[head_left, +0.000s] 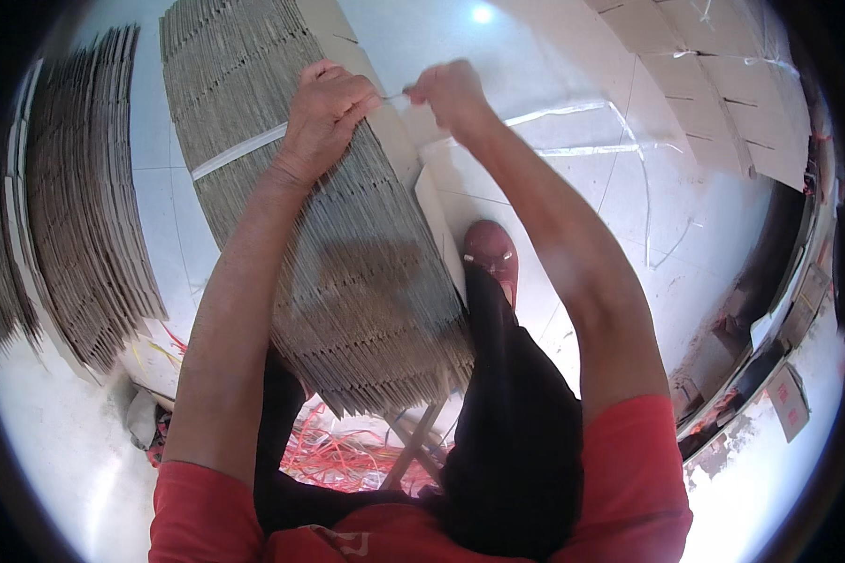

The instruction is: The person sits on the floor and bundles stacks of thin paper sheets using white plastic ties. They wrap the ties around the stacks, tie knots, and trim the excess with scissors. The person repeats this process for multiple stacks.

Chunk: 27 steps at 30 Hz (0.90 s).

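A long stack of flattened cardboard sheets (366, 225) stands on edge between my legs, running away from me. Around it passes a white plastic strap (239, 154), which disappears under my left hand (330, 105). That hand is closed at the stack's far right edge, fingers pinched on the strap. Just to its right, off the cardboard, my right hand (449, 97) is closed too, gripping the strap; a thin taut piece shows between both hands. A loose white length (573, 150) trails from near my right hand over the floor.
More cardboard stacks (89, 197) stand at the left. Tied flat cardboard (704, 75) lies at the far right. Tangled red strips (343, 450) cover the floor beneath, beside crossed wooden legs (413, 446). My red shoe (491, 249) is right of the stack.
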### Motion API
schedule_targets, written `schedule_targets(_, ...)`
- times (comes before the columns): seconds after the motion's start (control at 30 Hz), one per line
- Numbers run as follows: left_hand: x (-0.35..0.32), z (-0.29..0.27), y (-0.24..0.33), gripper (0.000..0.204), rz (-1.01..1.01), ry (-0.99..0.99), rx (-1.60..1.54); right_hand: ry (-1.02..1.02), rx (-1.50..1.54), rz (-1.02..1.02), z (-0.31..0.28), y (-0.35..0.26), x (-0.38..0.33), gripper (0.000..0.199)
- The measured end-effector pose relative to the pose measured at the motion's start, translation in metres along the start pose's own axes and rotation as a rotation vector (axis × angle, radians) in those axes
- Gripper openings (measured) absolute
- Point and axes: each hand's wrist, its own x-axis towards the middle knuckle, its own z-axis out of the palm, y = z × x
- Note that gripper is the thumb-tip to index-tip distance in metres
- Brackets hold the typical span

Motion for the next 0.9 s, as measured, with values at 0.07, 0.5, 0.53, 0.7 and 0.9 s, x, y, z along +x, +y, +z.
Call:
schedule_targets(0.07,-0.006,-0.002,0.0,0.013,-0.013,0.011,-0.007,-0.089,0.02,0.045,0.003,-0.026,-0.035,0.015)
schedule_targets(0.5,0.011,-0.015,0.022,0.015,-0.448,0.101,-0.771,-0.015,-0.752,-1.282,-0.019,-0.182,-0.034,0.024)
schedule_targets(0.53,0.012,-0.017,0.018,0.016,-0.462,0.125,-0.873,0.25,-0.826,-1.196,-0.022,-0.182,-0.036,0.021)
schedule_targets(0.7,0.004,-0.012,0.007,0.014,-0.457,0.381,-1.281,0.263,0.252,-0.347,-0.009,-0.129,-0.076,0.017)
schedule_targets(0.9,0.021,0.002,0.014,0.011,-0.462,0.459,-1.374,0.031,0.727,-0.188,0.042,-0.083,-0.083,0.042)
